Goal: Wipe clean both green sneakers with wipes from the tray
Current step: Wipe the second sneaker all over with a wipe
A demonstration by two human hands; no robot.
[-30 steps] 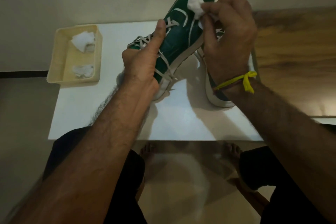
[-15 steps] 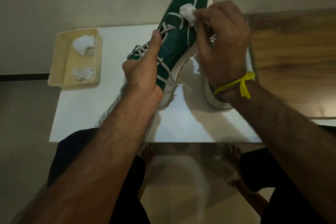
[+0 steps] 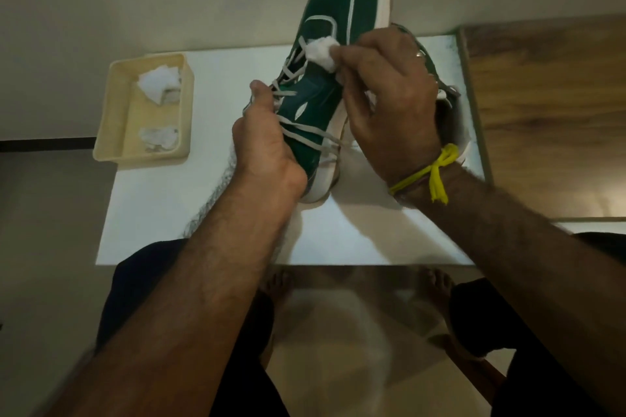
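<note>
My left hand (image 3: 267, 142) grips a green sneaker (image 3: 342, 10) by its laced heel end and holds it tilted up above the white table (image 3: 203, 213), toe pointing away. My right hand (image 3: 389, 101) pinches a crumpled white wipe (image 3: 321, 51) against the shoe's upper near the top of the laces. The second green sneaker (image 3: 450, 112) lies on the table behind my right hand, mostly hidden. A beige tray (image 3: 115, 118) at the table's left holds two crumpled wipes (image 3: 159, 86).
A wooden surface (image 3: 548, 112) adjoins the table on the right. A plain wall runs behind the table. My knees and bare feet (image 3: 277, 284) are below the table's near edge.
The wipe has slid from the toe area down toward the laces. The sneaker has tipped more upright and shifted slightly left in my left hand.
</note>
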